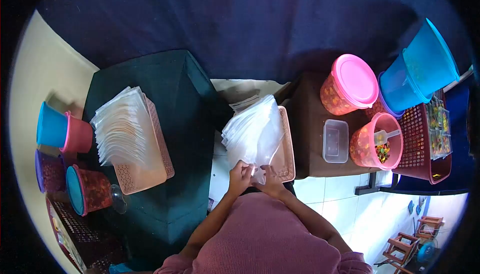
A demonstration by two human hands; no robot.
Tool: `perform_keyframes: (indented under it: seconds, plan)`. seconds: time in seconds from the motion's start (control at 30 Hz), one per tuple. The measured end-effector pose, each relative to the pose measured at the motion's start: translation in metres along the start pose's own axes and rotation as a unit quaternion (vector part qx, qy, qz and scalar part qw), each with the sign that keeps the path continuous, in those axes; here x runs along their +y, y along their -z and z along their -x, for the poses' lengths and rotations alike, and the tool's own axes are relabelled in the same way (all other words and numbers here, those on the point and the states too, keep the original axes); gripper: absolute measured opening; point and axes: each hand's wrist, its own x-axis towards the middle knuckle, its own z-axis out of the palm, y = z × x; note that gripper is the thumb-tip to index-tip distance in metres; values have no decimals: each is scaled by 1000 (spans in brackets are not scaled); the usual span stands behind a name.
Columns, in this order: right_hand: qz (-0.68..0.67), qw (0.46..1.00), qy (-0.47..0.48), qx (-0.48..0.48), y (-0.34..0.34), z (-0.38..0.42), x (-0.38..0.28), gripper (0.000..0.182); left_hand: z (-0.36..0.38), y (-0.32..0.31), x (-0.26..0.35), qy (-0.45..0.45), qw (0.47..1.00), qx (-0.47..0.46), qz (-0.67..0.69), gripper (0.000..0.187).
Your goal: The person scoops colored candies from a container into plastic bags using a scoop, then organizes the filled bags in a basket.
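Note:
My left hand (pixel 241 177) and my right hand (pixel 270 181) are close together at the near edge of a fanned stack of clear plastic bags (pixel 257 131). The fingers of both hands are pinched on the plastic, with a small piece of it between them. The stack rests over a peach perforated basket (pixel 287 149) in front of my body. On the left table, a second fan of clear bags (pixel 122 126) lies across another peach basket (pixel 162 144).
A dark green-covered table (pixel 187 194) holds tubs (pixel 90 190) at the left. On the brown table (pixel 310 124) are a clear container (pixel 335 141), a pink-lidded tub (pixel 355 81), an open pink tub with a scoop (pixel 376 141), blue tubs (pixel 430 64) and a maroon basket (pixel 415 139).

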Motion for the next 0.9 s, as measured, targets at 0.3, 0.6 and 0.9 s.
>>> perform_keyframes:
  seconds: [0.3,0.6,0.9]
  plan:
    - [-88,989,57,105,12,8,-8,26,-2,-3,8,82,982,-37,163,13]
    - [-225,972,-16,65,59,9,-12,22,12,-23,39,32,969,-229,88,76]
    - [-383,923,-30,26,104,12,-30,37,13,-68,74,-28,970,-211,116,85]
